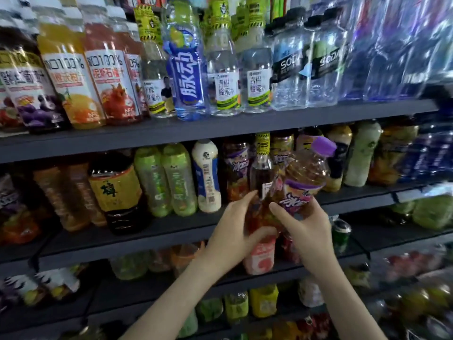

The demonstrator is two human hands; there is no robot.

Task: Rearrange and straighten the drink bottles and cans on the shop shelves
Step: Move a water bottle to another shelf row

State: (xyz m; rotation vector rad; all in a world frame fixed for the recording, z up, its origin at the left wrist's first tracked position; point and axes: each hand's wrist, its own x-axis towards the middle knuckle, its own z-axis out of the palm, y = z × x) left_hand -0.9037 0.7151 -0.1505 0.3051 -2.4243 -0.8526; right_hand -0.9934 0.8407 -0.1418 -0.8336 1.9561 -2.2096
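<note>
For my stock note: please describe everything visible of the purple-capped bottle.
The bottle is clear plastic, filled with amber drink, with a purple cap and a purple label bearing pale characters. It is held before the middle shelf, tilted, cap toward the upper right. The right hand grips its lower part. The left hand curls round a reddish bottle beside it; whether the two bottles touch cannot be told.

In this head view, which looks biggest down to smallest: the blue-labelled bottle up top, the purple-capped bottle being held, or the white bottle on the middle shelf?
1. blue-labelled bottle
2. purple-capped bottle, close behind; it is nearer the camera, so its real rank is unsure
3. white bottle
</note>
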